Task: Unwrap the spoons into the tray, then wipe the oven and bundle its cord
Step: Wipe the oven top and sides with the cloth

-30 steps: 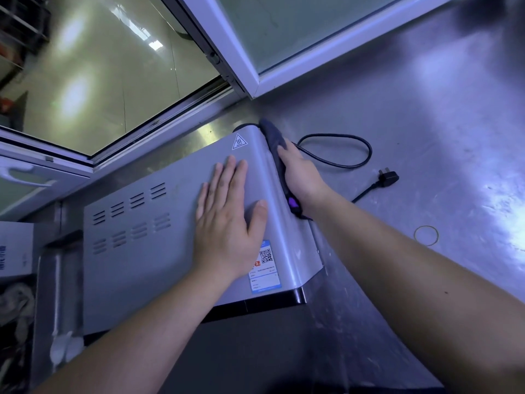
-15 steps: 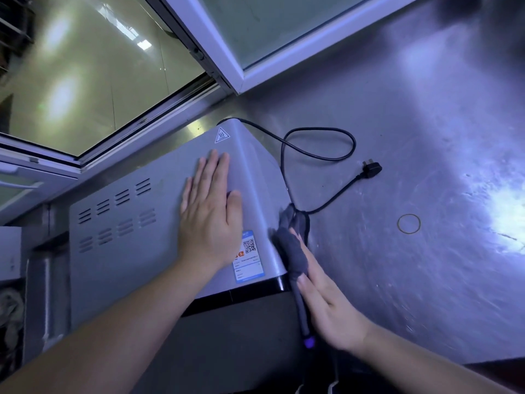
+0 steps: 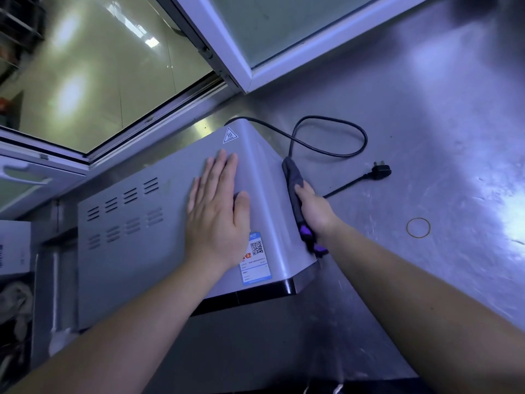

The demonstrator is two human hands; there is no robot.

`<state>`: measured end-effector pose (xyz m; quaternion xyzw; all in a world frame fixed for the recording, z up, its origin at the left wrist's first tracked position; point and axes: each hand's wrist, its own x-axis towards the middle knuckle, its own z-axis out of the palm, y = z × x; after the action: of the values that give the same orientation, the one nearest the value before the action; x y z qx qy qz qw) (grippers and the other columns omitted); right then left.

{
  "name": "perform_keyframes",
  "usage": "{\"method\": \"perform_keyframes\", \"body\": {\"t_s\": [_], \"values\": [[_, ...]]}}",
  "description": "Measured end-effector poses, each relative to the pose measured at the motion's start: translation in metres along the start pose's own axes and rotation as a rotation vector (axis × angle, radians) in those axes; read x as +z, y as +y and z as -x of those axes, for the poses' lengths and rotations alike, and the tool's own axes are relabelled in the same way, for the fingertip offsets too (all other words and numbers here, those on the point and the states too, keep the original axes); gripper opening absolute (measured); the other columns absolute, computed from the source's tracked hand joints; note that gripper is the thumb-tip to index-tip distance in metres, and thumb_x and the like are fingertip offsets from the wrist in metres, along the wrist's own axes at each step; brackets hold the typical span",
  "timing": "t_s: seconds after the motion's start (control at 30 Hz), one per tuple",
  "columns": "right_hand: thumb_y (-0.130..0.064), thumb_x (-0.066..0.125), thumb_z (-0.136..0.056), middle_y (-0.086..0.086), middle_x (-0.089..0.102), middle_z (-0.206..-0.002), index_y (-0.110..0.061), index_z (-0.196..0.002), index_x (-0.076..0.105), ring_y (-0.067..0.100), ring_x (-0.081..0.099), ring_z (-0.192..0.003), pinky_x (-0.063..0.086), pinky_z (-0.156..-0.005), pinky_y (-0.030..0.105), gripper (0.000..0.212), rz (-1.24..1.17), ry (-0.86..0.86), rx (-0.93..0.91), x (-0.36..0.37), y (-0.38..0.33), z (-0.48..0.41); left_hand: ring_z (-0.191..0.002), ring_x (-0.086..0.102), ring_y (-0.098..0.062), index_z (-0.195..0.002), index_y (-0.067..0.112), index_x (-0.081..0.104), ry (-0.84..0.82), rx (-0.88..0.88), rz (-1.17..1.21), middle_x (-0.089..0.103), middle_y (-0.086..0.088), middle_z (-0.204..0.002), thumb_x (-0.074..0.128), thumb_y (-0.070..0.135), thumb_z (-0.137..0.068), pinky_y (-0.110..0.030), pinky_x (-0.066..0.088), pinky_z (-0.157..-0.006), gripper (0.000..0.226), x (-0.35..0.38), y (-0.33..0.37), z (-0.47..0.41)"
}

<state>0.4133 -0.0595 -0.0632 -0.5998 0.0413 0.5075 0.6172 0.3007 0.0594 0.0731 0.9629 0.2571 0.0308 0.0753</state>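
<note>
- Sadly, we can't see the front of our oven (image 3: 159,223); only its gray top and right side show, and its left end runs off behind a shiny metal thing we can't make out.
- Our cloth (image 3: 294,191) is mostly hidden between our right hand (image 3: 314,211) and the oven's side, with a purple bit poking out near our wrist.
- We can't read the small words on the blue sticker (image 3: 255,258).
- Our left hand (image 3: 217,211) lies flat and open on the oven top, fingers together.
- Our right hand presses the cloth against the oven's right side; the two hands are apart.
- On the steel table (image 3: 426,123) the black cord (image 3: 329,135) comes from the oven's back corner, makes one loop, and ends at the plug (image 3: 380,168).
- A rubber band (image 3: 418,227) lies alone, to the right of our right arm.
- The oven sits on the table by the window (image 3: 227,52), its long side running from left to right.
</note>
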Motion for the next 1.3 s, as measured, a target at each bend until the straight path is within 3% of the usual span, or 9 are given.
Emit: {"method": "perform_keyframes", "body": {"t_s": [0.13, 0.3, 0.4, 0.47, 0.57, 0.73, 0.83, 1.1, 1.3], "values": [[-0.052, 0.036, -0.103, -0.01, 0.056, -0.141, -0.045, -0.154, 0.035, 0.017, 0.059, -0.118, 0.047, -0.093, 0.031, 0.052, 0.07, 0.017, 0.019, 0.0, 0.008, 0.014, -0.158, 0.007, -0.006, -0.164, 0.023, 0.024, 0.009, 0.001, 0.002, 0.017, 0.008, -0.172, 0.032, 0.031, -0.102, -0.043, 0.01, -0.129, 0.063, 0.0, 0.0, -0.001], [-0.054, 0.031, -0.106, -0.014, 0.052, -0.083, -0.064, -0.141, 0.034, -0.007, 0.051, -0.035, 0.035, -0.032, 0.01, 0.037, 0.108, 0.003, 0.075, 0.001, 0.021, 0.08, -0.159, 0.007, -0.008, -0.164, 0.022, 0.024, 0.019, 0.006, -0.008, 0.017, 0.008, -0.172, 0.03, 0.033, -0.101, -0.041, 0.008, -0.129, 0.064, 0.001, 0.001, -0.001], [-0.058, 0.03, -0.104, -0.016, 0.062, -0.099, -0.078, -0.134, 0.031, -0.008, 0.05, -0.053, 0.037, -0.042, 0.007, 0.036, 0.075, -0.016, 0.043, 0.009, 0.017, 0.113, -0.159, 0.007, -0.008, -0.164, 0.022, 0.023, 0.017, 0.004, -0.01, 0.016, 0.007, -0.172, 0.028, 0.035, -0.101, -0.04, 0.007, -0.129, 0.064, 0.001, 0.001, 0.0], [-0.058, 0.031, -0.104, -0.015, 0.064, -0.125, -0.08, -0.13, 0.032, 0.002, 0.061, -0.082, 0.054, -0.068, 0.022, 0.035, 0.083, -0.016, -0.014, 0.016, 0.003, 0.113, -0.159, 0.007, -0.009, -0.164, 0.021, 0.023, 0.017, 0.009, -0.011, 0.016, 0.007, -0.172, 0.026, 0.037, -0.101, -0.039, 0.006, -0.129, 0.065, 0.0, 0.001, 0.0], [-0.05, 0.031, -0.106, -0.012, 0.055, -0.146, -0.064, -0.146, 0.032, 0.016, 0.056, -0.124, 0.041, -0.108, 0.033, 0.042, 0.204, 0.01, -0.156, 0.026, -0.041, 0.094, -0.159, 0.008, -0.01, -0.164, 0.018, 0.023, 0.026, 0.007, 0.003, 0.017, 0.005, -0.172, 0.026, 0.037, -0.1, -0.037, 0.005, -0.129, 0.066, 0.0, 0.001, 0.0], [-0.031, 0.045, -0.106, -0.02, 0.052, -0.137, -0.038, -0.154, 0.037, -0.002, 0.053, -0.116, 0.035, -0.09, 0.004, 0.049, 0.272, -0.033, -0.408, 0.053, -0.115, 0.054, -0.157, 0.021, -0.017, -0.157, 0.014, 0.039, 0.09, -0.004, 0.088, 0.03, 0.0, -0.168, 0.039, 0.033, -0.097, -0.041, 0.013, -0.129, 0.063, -0.001, 0.002, -0.001], [-0.022, 0.057, -0.099, -0.016, 0.044, -0.147, -0.027, -0.157, 0.033, 0.0, 0.041, -0.134, 0.029, -0.109, 0.015, 0.062, 0.398, -0.032, -0.547, 0.067, -0.127, 0.044, -0.148, 0.036, -0.023, -0.143, 0.011, 0.052, 0.161, -0.012, 0.238, 0.043, -0.004, -0.158, 0.051, 0.024, -0.091, -0.041, 0.028, -0.123, 0.053, -0.004, 0.001, 0.001], [-0.027, 0.063, -0.092, 0.001, 0.06, -0.131, -0.025, -0.141, 0.048, 0.019, 0.057, -0.118, 0.046, -0.102, 0.032, 0.051, 0.616, 0.049, -0.532, 0.068, -0.147, 0.037, -0.109, 0.052, -0.004, -0.125, 0.017, 0.062, 0.253, -0.201, 0.633, 0.054, 0.009, -0.124, 0.054, -0.003, -0.086, -0.031, 0.047, -0.099, 0.045, -0.034, -0.032, 0.009], [-0.029, 0.057, -0.097, -0.001, 0.063, -0.126, -0.027, -0.14, 0.046, 0.018, 0.059, -0.111, 0.046, -0.09, 0.031, 0.045, 0.516, 0.118, -0.439, 0.079, -0.143, 0.038, -0.138, 0.045, -0.018, -0.143, 0.017, 0.051, 0.16, -0.473, 0.356, 0.045, 0.004, -0.152, 0.053, 0.017, -0.098, -0.035, 0.038, -0.114, 0.045, -0.052, -0.127, 0.087]]}}
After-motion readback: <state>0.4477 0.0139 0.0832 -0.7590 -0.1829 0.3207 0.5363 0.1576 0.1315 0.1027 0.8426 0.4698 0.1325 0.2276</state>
